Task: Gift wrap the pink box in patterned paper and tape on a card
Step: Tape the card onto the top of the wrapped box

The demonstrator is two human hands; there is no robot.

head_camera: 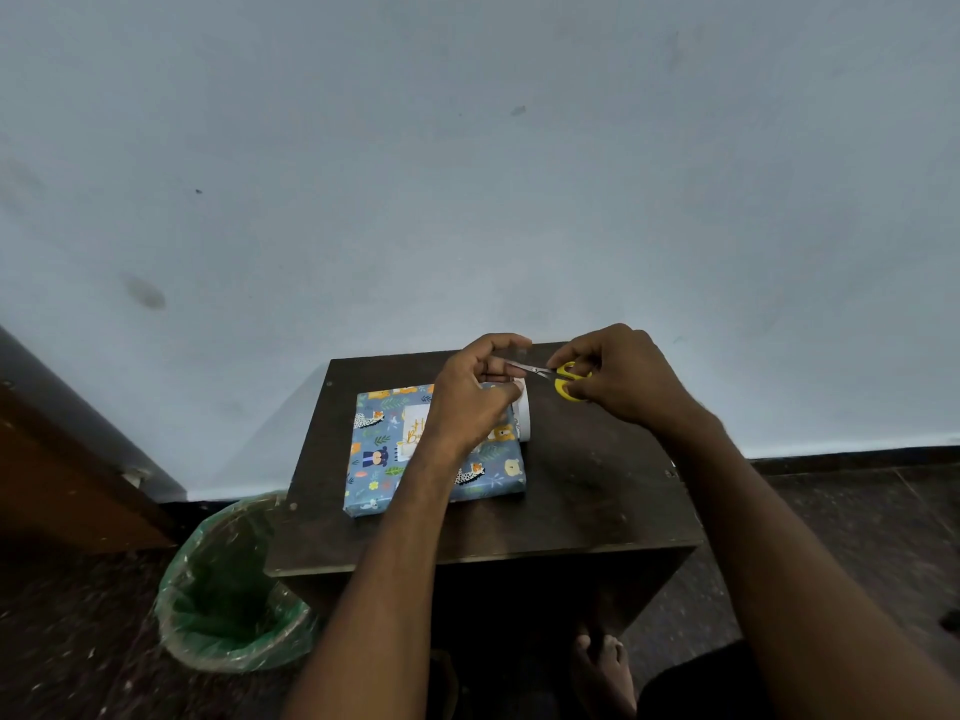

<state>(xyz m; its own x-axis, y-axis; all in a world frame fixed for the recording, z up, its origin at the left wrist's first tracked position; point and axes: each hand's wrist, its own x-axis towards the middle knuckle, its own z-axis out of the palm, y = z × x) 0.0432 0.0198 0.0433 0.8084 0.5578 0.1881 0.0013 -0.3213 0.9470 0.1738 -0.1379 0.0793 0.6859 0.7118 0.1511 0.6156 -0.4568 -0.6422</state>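
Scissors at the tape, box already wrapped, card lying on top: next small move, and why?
Probably close the scissors to snip the tape strip. The right hand holds the yellow handles with the blades at clear tape the left hand pulls up from the roll. The card sits on the wrapped box, seemingly needing a cut piece.

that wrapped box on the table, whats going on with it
A person is cutting clear tape above the wrapped box, which lies on a small dark table. The right hand works yellow-handled scissors; the left hand holds the strip taut over the tape roll. A card already lies on top.
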